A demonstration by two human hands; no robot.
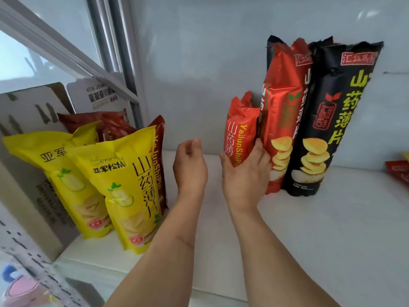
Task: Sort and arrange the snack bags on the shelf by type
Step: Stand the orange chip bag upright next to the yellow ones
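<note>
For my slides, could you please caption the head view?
Right hand grips a small red bag beside tall red and black bags; left hand hovers empty.

Head view, close, facing shelf

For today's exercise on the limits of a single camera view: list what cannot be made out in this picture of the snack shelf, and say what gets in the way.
- Lower part of the small red bag, head view: covered by the right hand.
- Dark red bags: mostly hidden behind the yellow bags.
- Red packet: cut off by the right edge.
- Black bag: small print at its base too tiny to read.
- Bottom-left corner: blurred.
</note>
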